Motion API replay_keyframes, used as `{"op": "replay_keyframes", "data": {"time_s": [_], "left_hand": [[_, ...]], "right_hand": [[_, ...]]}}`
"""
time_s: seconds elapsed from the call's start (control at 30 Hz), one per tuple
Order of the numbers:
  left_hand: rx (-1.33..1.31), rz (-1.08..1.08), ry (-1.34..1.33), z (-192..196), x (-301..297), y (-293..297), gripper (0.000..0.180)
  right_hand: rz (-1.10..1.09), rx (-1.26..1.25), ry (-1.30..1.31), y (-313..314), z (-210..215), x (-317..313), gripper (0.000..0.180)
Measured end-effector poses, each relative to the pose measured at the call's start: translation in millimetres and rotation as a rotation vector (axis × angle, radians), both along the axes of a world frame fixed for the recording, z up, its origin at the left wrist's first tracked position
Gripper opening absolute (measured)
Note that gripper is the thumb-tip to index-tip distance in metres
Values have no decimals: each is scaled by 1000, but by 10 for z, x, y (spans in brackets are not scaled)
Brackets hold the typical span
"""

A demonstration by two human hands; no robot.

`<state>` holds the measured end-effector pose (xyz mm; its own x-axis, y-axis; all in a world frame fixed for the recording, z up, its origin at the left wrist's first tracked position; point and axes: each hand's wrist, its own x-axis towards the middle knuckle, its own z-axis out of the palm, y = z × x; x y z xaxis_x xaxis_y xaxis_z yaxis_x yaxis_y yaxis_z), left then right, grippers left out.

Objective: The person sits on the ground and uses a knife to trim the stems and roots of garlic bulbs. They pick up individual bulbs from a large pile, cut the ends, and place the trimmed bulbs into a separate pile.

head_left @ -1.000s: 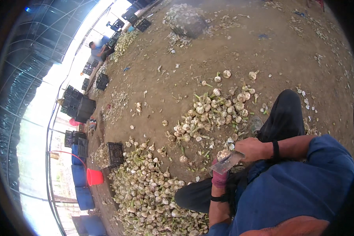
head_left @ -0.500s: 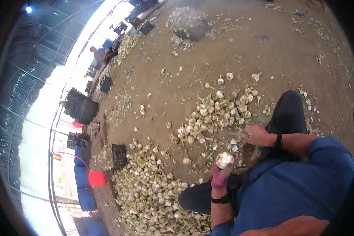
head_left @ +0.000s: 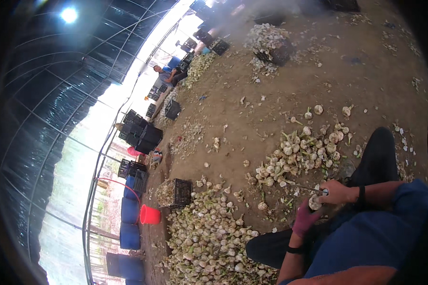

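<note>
I sit on bare earth with my black-trousered leg stretched out. My left hand, in a magenta glove, grips a pale garlic bulb. My bare right hand, with a black band on the wrist, sits right against that bulb and holds a thin metal blade that points left. Just beyond my hands lies a small heap of garlic bulbs. A much larger heap of garlic with stalks spreads at my lower left.
A black crate with garlic stands beside the large heap, with a red bucket and blue barrels behind it. Stacked black crates line the left side. Another person sits far off; a further garlic heap lies at the back.
Half a second ago my right hand was out by the small heap, apart from the left. Now it is back against the bulb in my left hand, blade out.
</note>
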<state>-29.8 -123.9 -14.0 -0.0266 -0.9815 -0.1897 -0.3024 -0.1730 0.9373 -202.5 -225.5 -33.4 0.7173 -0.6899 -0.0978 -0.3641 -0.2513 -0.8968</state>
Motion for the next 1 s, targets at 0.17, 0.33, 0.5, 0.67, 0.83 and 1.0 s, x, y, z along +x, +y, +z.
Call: {"op": "replay_keyframes", "data": {"time_s": [0.17,0.33,0.5,0.67,0.83,1.0], "left_hand": [[-167,-3,-152,-73,-63,-7,51],[-255,-21,-301,-126,1,-6,67],[-218,227,-25,-191,37,2,61],[-13,236,895,-558,108,136,42],[-112,227,425,-506,99,93,38],[-167,292,334,-414,234,-56,26]], "right_hand": [[30,41,12,32,72,-8,52],[77,-3,28,79,153,16,53],[-22,-289,-39,32,345,-68,53],[178,-633,-98,44,436,-38,41],[248,-543,-60,120,382,-24,36],[113,-401,-86,-41,266,-125,37]]}}
